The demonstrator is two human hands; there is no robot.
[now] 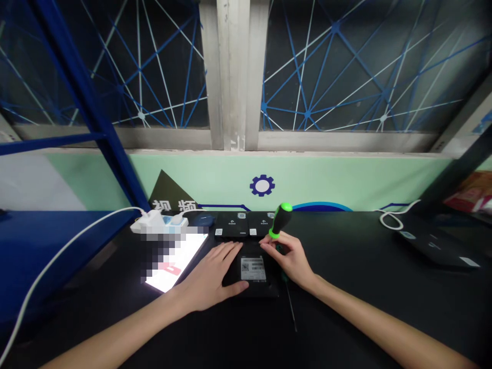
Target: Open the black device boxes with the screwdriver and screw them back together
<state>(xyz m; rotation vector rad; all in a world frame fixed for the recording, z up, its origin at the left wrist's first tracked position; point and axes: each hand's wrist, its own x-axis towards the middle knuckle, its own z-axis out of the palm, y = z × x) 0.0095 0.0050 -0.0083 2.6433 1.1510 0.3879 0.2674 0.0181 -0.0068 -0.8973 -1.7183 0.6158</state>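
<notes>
A flat black box (272,289) with a white printed label (253,268) lies on the dark table. My left hand (215,274) rests on its left side, fingers stretched out and thumb on the near part. At the box's far right corner, my right hand (290,256) pinches a green-and-black screwdriver (282,219) low down, its handle up and slightly tilted. The fingers hide the screwdriver's tip. A second screwdriver (291,305) with a thin shaft lies to the right of the box, its handle partly under my right hand.
Two black boxes (231,224) stand side by side behind the labelled one. To the left are a lit phone-like screen (184,259), partly blurred out, and a white power strip (159,223) with a cable (69,241). Another black device (436,248) lies at the right.
</notes>
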